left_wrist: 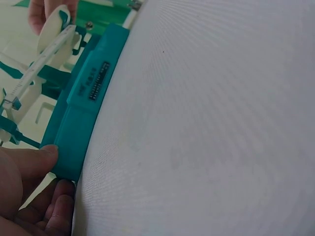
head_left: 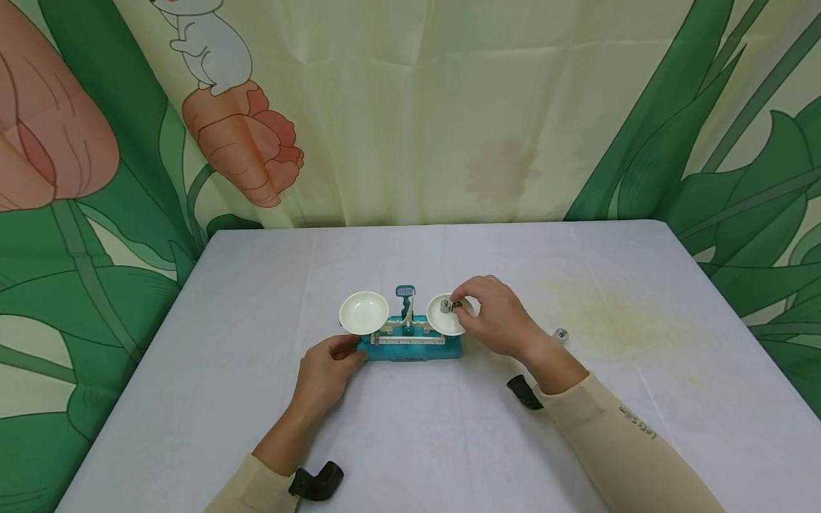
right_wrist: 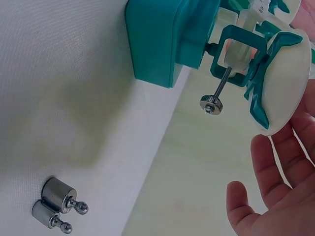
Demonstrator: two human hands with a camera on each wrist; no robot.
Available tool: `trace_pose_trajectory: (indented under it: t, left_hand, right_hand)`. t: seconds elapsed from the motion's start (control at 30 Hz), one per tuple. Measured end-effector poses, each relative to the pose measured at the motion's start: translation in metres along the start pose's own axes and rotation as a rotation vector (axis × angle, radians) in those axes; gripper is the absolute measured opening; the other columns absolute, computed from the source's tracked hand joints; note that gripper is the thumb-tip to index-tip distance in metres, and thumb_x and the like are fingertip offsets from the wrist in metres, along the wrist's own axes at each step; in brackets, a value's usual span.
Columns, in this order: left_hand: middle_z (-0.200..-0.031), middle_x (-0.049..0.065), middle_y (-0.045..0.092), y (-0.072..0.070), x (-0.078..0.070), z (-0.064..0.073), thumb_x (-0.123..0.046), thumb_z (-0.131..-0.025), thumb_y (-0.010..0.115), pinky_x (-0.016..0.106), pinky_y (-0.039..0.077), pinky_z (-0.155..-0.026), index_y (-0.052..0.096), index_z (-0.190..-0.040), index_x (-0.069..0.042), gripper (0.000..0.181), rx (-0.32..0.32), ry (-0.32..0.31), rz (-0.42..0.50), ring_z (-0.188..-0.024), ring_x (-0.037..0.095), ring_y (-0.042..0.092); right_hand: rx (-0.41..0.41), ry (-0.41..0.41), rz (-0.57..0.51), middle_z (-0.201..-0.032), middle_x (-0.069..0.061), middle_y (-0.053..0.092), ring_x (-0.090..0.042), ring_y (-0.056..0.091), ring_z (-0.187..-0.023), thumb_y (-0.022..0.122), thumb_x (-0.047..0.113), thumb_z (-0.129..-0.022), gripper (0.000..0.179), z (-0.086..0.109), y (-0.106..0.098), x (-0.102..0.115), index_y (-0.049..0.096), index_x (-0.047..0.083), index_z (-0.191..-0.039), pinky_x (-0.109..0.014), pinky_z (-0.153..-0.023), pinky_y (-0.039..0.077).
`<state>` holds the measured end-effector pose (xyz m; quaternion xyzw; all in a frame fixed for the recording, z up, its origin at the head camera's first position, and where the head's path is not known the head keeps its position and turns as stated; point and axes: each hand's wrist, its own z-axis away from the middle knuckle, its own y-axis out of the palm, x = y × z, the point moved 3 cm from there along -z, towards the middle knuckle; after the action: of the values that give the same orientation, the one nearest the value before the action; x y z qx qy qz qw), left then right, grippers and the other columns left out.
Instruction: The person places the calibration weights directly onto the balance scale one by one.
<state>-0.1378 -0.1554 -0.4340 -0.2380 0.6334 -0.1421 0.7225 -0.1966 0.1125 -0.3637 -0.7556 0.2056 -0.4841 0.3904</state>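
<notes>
A teal balance scale (head_left: pixel 410 349) with two white pans stands on the table. My left hand (head_left: pixel 323 374) grips the left end of its base; in the left wrist view the thumb (left_wrist: pixel 37 160) lies on the base and the fingers curl at its end. My right hand (head_left: pixel 497 317) is over the right pan (head_left: pixel 442 324), thumb and forefinger pinching a small metal weight (head_left: pixel 457 305), mostly hidden by the fingertips. Beside it a silver weight (head_left: pixel 445 306) sits in that pan. The left pan (head_left: pixel 363 312) holds nothing visible.
Two knobbed metal weights (right_wrist: pixel 59 192) lie together on the table, to the right of the scale; my right forearm partly covers them in the head view. A white cloth (head_left: pixel 256 285) covers the table. A printed curtain (head_left: pixel 410 128) hangs behind.
</notes>
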Motion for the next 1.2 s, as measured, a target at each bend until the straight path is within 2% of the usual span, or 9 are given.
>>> trace_pose_trajectory:
  t: [0.27, 0.57, 0.87, 1.2]
  left_hand:
    - [-0.118, 0.014, 0.069, 0.0, 0.0, 0.0, -0.011, -0.091, 0.073, 0.04, 0.056, -0.09, 0.066, -0.125, 0.002, 0.037, 0.004, 0.006, 0.006, -0.108, 0.028, 0.066]
    - [-0.118, 0.013, 0.07, 0.0, 0.002, -0.001, -0.011, -0.091, 0.073, 0.041, 0.056, -0.09, 0.067, -0.124, 0.001, 0.037, 0.007, 0.014, 0.003, -0.107, 0.028, 0.066]
    - [-0.117, 0.013, 0.07, -0.001, 0.002, -0.001, -0.012, -0.09, 0.073, 0.041, 0.055, -0.09, 0.067, -0.124, 0.001, 0.037, 0.004, 0.014, 0.006, -0.108, 0.028, 0.066]
    - [-0.118, 0.014, 0.07, 0.0, 0.002, -0.002, -0.013, -0.091, 0.073, 0.041, 0.056, -0.09, 0.067, -0.124, 0.001, 0.037, 0.004, 0.011, 0.005, -0.108, 0.028, 0.066]
  right_hand:
    - [-0.009, 0.014, -0.013, -0.113, -0.007, 0.067, -0.028, 0.056, -0.111, 0.067, 0.009, -0.092, 0.016, 0.0, 0.0, 0.001, 0.071, 0.006, -0.108, -0.049, -0.097, 0.049]
    - [-0.077, -0.001, -0.052, -0.111, -0.01, 0.066, -0.031, 0.06, -0.106, 0.07, 0.008, -0.091, 0.022, 0.011, -0.014, -0.013, 0.068, 0.003, -0.112, -0.05, -0.093, 0.05]
    - [-0.071, 0.082, -0.069, -0.112, -0.014, 0.067, -0.031, 0.062, -0.103, 0.069, 0.007, -0.091, 0.025, 0.035, -0.034, -0.041, 0.066, 0.0, -0.115, -0.051, -0.091, 0.05]
    - [-0.018, 0.154, -0.061, -0.111, -0.013, 0.068, -0.03, 0.062, -0.101, 0.068, 0.006, -0.091, 0.025, 0.054, -0.035, -0.066, 0.066, -0.002, -0.115, -0.049, -0.089, 0.05]
